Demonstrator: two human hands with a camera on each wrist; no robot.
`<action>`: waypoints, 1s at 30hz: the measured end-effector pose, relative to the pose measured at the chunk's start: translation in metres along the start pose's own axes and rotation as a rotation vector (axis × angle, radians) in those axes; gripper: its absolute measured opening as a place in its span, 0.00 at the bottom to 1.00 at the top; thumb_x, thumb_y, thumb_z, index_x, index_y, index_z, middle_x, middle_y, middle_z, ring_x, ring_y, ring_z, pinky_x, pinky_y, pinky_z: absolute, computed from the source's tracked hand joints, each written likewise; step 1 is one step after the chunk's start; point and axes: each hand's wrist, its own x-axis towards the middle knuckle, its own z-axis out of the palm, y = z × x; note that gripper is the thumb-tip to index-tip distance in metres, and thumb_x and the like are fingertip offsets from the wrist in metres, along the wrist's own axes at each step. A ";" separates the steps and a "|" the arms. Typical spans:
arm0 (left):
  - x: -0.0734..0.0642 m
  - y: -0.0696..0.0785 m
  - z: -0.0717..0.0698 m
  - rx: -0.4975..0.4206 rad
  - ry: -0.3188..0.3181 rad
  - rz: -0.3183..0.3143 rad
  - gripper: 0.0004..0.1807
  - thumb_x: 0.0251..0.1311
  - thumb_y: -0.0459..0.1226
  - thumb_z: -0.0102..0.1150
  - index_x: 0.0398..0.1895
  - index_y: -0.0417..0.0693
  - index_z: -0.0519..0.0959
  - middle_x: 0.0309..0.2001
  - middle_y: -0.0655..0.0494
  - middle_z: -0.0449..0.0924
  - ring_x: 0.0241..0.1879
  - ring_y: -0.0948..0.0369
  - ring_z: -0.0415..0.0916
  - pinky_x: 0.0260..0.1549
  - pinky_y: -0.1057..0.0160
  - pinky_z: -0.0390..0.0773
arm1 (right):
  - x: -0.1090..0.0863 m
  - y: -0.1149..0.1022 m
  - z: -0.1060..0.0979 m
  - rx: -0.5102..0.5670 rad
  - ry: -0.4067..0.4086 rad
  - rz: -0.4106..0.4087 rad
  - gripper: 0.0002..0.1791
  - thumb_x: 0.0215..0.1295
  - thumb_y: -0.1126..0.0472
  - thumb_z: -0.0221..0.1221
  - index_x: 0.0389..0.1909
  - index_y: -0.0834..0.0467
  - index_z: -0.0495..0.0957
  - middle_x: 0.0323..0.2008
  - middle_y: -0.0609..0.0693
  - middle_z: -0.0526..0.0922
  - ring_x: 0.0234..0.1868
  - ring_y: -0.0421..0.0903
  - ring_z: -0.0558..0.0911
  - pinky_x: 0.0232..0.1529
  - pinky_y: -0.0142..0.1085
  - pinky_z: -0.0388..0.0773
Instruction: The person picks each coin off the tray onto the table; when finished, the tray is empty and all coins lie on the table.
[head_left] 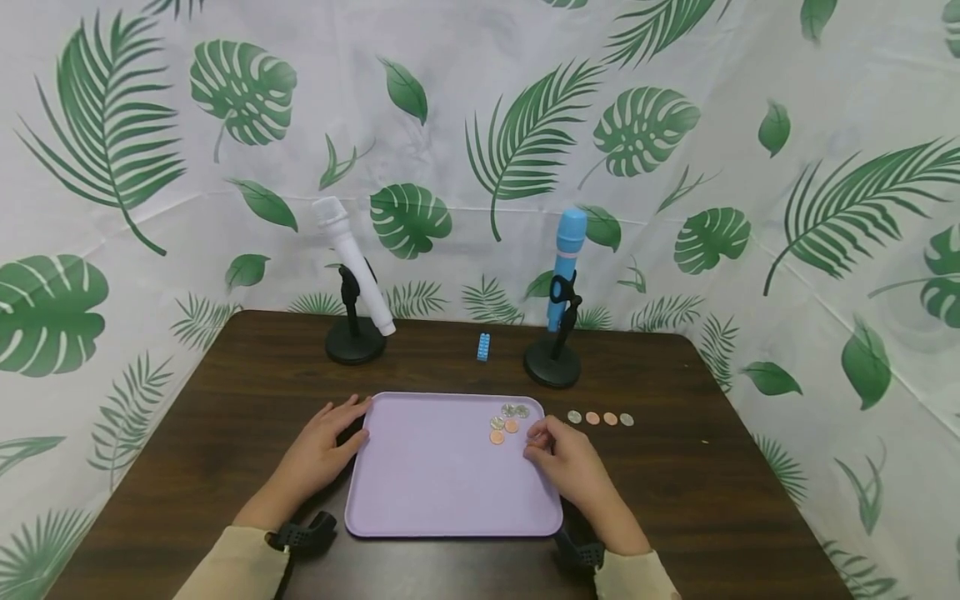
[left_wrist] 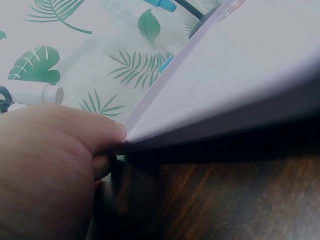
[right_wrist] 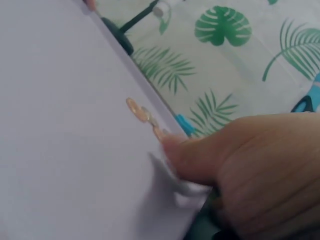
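Behind, leafy backdrop (head_left: 480,167), below, dark table (head_left: 712,500), left fingers (head_left: 351,410) loosely touching tray (head_left: 450,492), right fingers (head_left: 552,428), hold unclear

Cream sleeves (head_left: 238,567) show on both sides, each ending at a black, apparently perforated band (head_left: 294,536).

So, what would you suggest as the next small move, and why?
I'd probably send the right hand to the nearest coin in the row of four beside the tray: five other coins show on the tray, and the left hand touches its edge. Whether the right fingertips hold anything is unclear.
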 end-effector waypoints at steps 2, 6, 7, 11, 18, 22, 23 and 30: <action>0.000 -0.001 0.000 -0.002 -0.001 -0.005 0.33 0.78 0.44 0.62 0.83 0.52 0.70 0.82 0.46 0.70 0.86 0.42 0.58 0.85 0.29 0.48 | 0.001 0.003 -0.002 0.000 0.062 -0.026 0.10 0.65 0.62 0.77 0.38 0.46 0.85 0.33 0.41 0.81 0.35 0.41 0.77 0.36 0.31 0.77; -0.001 -0.002 0.001 -0.005 -0.005 -0.001 0.33 0.78 0.43 0.62 0.83 0.52 0.70 0.82 0.46 0.69 0.86 0.43 0.58 0.85 0.29 0.47 | 0.003 0.016 -0.012 0.007 0.229 -0.079 0.10 0.63 0.63 0.78 0.34 0.46 0.87 0.32 0.44 0.79 0.34 0.42 0.75 0.33 0.31 0.74; -0.001 -0.002 0.001 -0.006 -0.007 0.002 0.33 0.78 0.44 0.63 0.83 0.51 0.70 0.82 0.46 0.69 0.86 0.43 0.58 0.85 0.29 0.48 | 0.003 0.020 -0.016 0.015 0.275 -0.081 0.10 0.64 0.63 0.78 0.34 0.46 0.87 0.32 0.44 0.80 0.34 0.42 0.76 0.33 0.30 0.74; 0.000 -0.001 0.002 -0.006 0.002 0.015 0.32 0.78 0.43 0.62 0.83 0.51 0.70 0.81 0.47 0.70 0.86 0.44 0.59 0.85 0.30 0.48 | 0.006 0.043 -0.036 0.036 0.469 -0.036 0.06 0.68 0.63 0.75 0.37 0.51 0.87 0.32 0.46 0.85 0.31 0.39 0.76 0.31 0.25 0.73; -0.001 0.001 0.002 0.000 0.020 0.023 0.32 0.78 0.44 0.62 0.82 0.50 0.71 0.81 0.45 0.71 0.85 0.43 0.60 0.85 0.30 0.49 | 0.000 0.076 -0.069 0.020 0.691 0.119 0.04 0.73 0.62 0.71 0.42 0.59 0.88 0.38 0.56 0.85 0.31 0.35 0.71 0.31 0.24 0.66; -0.002 0.003 0.000 0.003 0.024 0.031 0.32 0.79 0.43 0.62 0.82 0.50 0.71 0.81 0.44 0.71 0.85 0.42 0.61 0.85 0.30 0.49 | -0.003 0.085 -0.079 0.066 0.731 0.215 0.08 0.75 0.58 0.70 0.47 0.59 0.87 0.37 0.57 0.89 0.28 0.30 0.72 0.29 0.24 0.66; -0.002 0.003 0.000 0.002 0.026 0.030 0.32 0.79 0.43 0.62 0.82 0.50 0.71 0.81 0.44 0.71 0.85 0.42 0.60 0.85 0.30 0.49 | -0.003 0.087 -0.080 0.077 0.733 0.234 0.09 0.75 0.58 0.69 0.48 0.58 0.87 0.37 0.57 0.89 0.27 0.30 0.72 0.27 0.24 0.67; -0.002 0.002 -0.002 0.003 0.025 0.033 0.32 0.78 0.42 0.62 0.82 0.50 0.71 0.81 0.45 0.71 0.85 0.43 0.60 0.85 0.31 0.49 | -0.008 0.091 -0.080 0.055 0.716 0.365 0.10 0.78 0.55 0.65 0.47 0.58 0.90 0.39 0.57 0.93 0.27 0.32 0.74 0.25 0.27 0.69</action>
